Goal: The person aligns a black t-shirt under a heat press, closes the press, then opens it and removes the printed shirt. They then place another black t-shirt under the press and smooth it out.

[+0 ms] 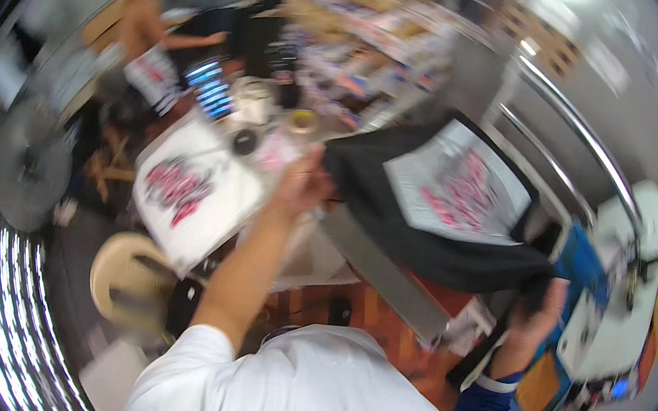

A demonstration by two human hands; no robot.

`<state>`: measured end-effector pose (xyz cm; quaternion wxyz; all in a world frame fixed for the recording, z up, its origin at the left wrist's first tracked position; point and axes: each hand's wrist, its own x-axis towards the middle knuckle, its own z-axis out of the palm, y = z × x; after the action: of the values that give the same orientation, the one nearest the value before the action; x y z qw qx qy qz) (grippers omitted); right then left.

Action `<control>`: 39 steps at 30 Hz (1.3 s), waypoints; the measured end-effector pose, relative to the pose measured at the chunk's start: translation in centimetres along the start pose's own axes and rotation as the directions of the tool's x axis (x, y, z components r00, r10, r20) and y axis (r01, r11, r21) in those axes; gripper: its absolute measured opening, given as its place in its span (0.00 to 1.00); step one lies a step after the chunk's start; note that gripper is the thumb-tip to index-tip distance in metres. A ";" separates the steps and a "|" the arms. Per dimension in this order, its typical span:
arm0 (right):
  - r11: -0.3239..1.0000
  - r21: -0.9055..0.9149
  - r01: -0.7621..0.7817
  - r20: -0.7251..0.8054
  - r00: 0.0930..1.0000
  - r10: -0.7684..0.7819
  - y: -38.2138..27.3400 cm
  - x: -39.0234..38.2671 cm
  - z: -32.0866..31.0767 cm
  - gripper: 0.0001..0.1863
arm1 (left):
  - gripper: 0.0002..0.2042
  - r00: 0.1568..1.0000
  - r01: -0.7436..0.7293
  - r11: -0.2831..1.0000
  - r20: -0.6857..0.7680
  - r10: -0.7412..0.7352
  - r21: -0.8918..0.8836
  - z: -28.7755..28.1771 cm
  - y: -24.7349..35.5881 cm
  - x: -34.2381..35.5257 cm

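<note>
A piece of black cloth (383, 167), perhaps a garment, stretches between my two hands. On it lies a shiny pale sheet (511, 197) with a pink and dark graphic showing. My left hand (304, 184) is closed on the cloth's left edge. At its lower right corner my right hand (538, 320) grips the cloth, its fingers partly hidden and smeared by motion. To the left of my left forearm, a white cloth piece (215, 228) with a similar pink and dark print lies spread out.
A grey flat bar or board edge (386, 278) runs below the black cloth. On the right stands a pale machine table (609, 297) beside curved metal rails (592, 139). A beige stool (123, 275) and a fan (28, 164) stand left. Another person (148, 35) sits at the back left.
</note>
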<state>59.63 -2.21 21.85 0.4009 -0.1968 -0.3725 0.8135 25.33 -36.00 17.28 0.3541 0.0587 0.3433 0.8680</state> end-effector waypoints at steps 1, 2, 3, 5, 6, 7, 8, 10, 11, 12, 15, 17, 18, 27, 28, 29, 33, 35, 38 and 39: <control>0.988 0.048 0.149 0.171 0.973 -0.155 -1.5 1.8 4.5 0.20 | 0.16 0.996 -0.066 0.984 0.046 0.074 -0.164 -0.2 -0.3 -0.2; 0.960 0.042 0.278 0.213 0.936 -0.280 -2.3 5.1 6.2 0.20 | 0.16 0.988 -0.155 0.950 -0.051 0.147 -0.272 1.5 -0.1 -0.7; 0.911 0.045 0.409 0.240 0.881 -0.408 -3.1 7.3 8.5 0.20 | 0.18 0.974 -0.202 0.907 0.024 0.226 -0.370 2.4 0.7 -2.4; 0.815 -0.068 0.576 -0.052 0.814 -0.579 -3.8 5.9 19.3 0.20 | 0.23 0.954 -0.206 0.855 0.098 0.284 -0.476 -1.2 0.0 -6.5; 0.633 -0.142 0.761 0.131 0.649 -0.750 -4.4 8.2 20.1 0.21 | 0.23 0.948 -0.218 0.846 0.098 0.301 -0.487 0.2 0.9 -10.5; 0.654 -0.101 0.750 0.245 0.656 -0.714 -3.6 7.8 23.6 0.20 | 0.23 0.946 -0.236 0.838 0.083 0.315 -0.492 0.5 1.5 -13.8; 0.694 -0.059 0.717 0.366 0.662 -0.654 -2.4 7.5 27.5 0.19 | 0.22 0.919 -0.323 0.808 0.039 0.392 -0.493 -0.6 2.1 -17.3; 0.869 -0.002 0.495 0.637 0.670 -0.380 0.8 6.1 36.2 0.18 | 0.21 0.816 -0.547 0.727 -0.068 0.574 -0.415 -4.3 3.4 -26.8; 0.959 -0.014 0.282 0.755 0.632 -0.175 3.4 3.2 40.7 0.17 | 0.20 0.706 -0.708 0.655 -0.310 0.637 -0.265 -6.3 4.2 -31.6; 0.993 -0.094 0.070 0.829 0.557 0.039 5.9 0.5 45.1 0.17 | 0.18 0.505 -0.841 0.536 -0.469 0.724 -0.078 -7.1 5.2 -36.8; 0.900 -0.146 -0.411 0.954 0.181 0.237 9.9 -11.5 52.3 0.18 | 0.16 -0.081 -0.925 0.072 -0.378 0.922 0.374 -2.2 7.8 -53.7; 0.714 -0.250 -0.654 0.964 -0.102 0.245 12.2 -21.8 55.3 0.18 | 0.26 -0.421 -0.761 -0.155 -0.298 0.857 0.630 1.4 6.9 -66.9; 0.631 -0.318 -0.708 0.947 -0.207 0.244 13.6 -26.7 55.9 0.18 | 0.25 -0.513 -0.736 -0.239 -0.291 0.807 0.633 3.3 5.6 -72.1; 0.293 -0.848 -0.442 0.520 -0.584 0.623 32.5 -61.7 47.0 0.12 | 0.12 -0.741 -0.293 0.047 -0.258 0.620 0.955 9.3 -12.9 -97.1; 0.336 -0.866 -0.371 0.495 -0.536 0.684 35.2 -63.7 45.2 0.11 | 0.10 -0.771 -0.265 0.135 -0.294 0.565 0.955 7.4 -13.9 -97.0; 0.309 -0.884 -0.350 0.458 -0.524 0.718 38.6 -64.8 43.4 0.11 | 0.10 -0.783 -0.309 0.169 -0.351 0.514 0.936 5.1 -15.0 -96.7; 0.399 -0.916 -0.040 0.357 -0.537 0.764 45.1 -68.3 33.7 0.16 | 0.08 -0.839 -0.373 0.377 -0.481 0.254 0.848 0.1 -25.0 -95.2; 0.441 -0.861 0.254 0.243 -0.557 0.794 46.0 -67.5 29.7 0.19 | 0.19 -0.918 -0.091 0.886 -0.382 0.102 0.455 -3.2 -34.0 -95.5; 0.738 -0.438 0.513 0.354 -0.657 0.666 51.2 -57.2 26.6 0.20 | 0.25 -0.922 0.327 0.854 -0.335 0.194 -0.405 -6.6 -28.6 -84.8; 0.847 -0.222 0.482 0.387 -0.754 0.531 53.1 -53.8 24.8 0.19 | 0.29 -0.781 0.601 0.771 -0.358 0.511 -0.211 -9.1 -30.5 -83.4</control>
<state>49.74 -77.59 -1.59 -0.3565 0.5878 -0.6675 0.2860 101.60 -80.00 2.73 -0.1490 -0.7478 0.6467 0.0187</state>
